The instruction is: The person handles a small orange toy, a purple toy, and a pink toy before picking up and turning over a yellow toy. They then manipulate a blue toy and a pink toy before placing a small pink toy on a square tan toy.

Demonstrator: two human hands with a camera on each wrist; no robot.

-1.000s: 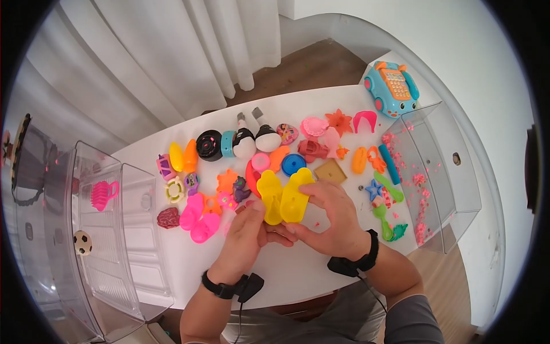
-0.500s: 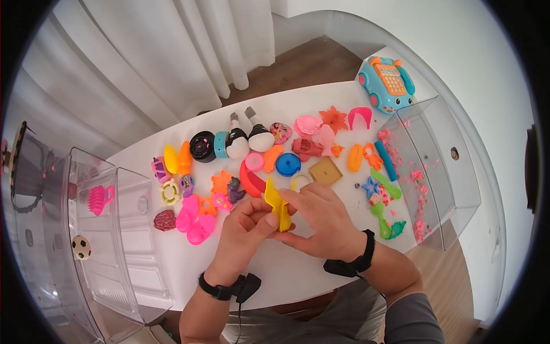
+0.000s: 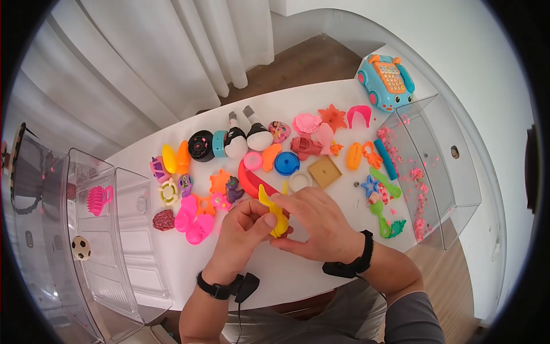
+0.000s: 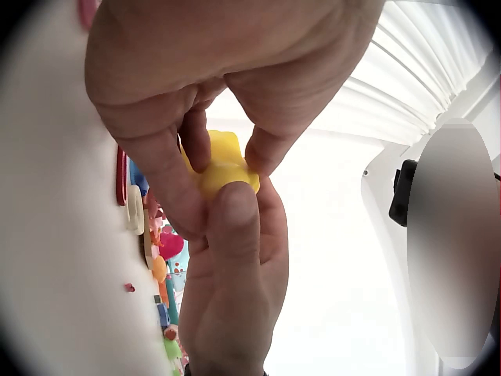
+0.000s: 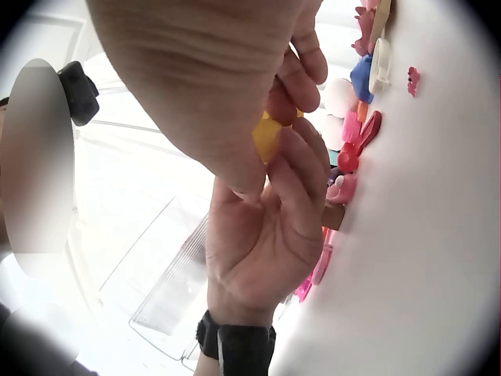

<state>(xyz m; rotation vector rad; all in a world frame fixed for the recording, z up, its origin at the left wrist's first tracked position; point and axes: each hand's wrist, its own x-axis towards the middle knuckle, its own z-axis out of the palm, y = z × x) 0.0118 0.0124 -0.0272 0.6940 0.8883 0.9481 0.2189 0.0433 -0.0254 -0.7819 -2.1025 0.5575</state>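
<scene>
We hold a yellow plastic mould [image 3: 274, 212] between both hands, just above the near edge of the white table [image 3: 298, 275]. Our left hand [image 3: 243, 229] curls around it from the left, with the thumb pressed on its side, and our right hand [image 3: 318, 221] closes on it from the right, with the fingertips meeting the left hand's at the toy. The left wrist view shows the yellow mould [image 4: 223, 164] pinched between fingers from both sides, and the right wrist view shows only a small patch of yellow [image 5: 268, 137] between the curled fingers. The mould looks folded shut, seen edge-on, though we cannot tell whether its two halves fully touch. Just beyond our hands lie a red curved piece [image 3: 247, 179], a white ring [image 3: 299, 180], a blue disc [image 3: 286, 163] and a tan square [image 3: 325, 171]. To the left of our hands sits a pair of pink moulds [image 3: 195, 221], with a dark red lump [image 3: 164, 220] beside it. Farther back stand two black-and-white toys [image 3: 246, 136] and a black wheel [image 3: 201, 145]. A blue toy telephone [image 3: 387, 80] sits at the far right corner of the table. A clear plastic bin [image 3: 435, 166] speckled with pink bits stands to the right, and a clear drawer [image 3: 109, 241] to the left holds a pink comb-like toy [image 3: 98, 199] and a small football [image 3: 81, 247].
</scene>
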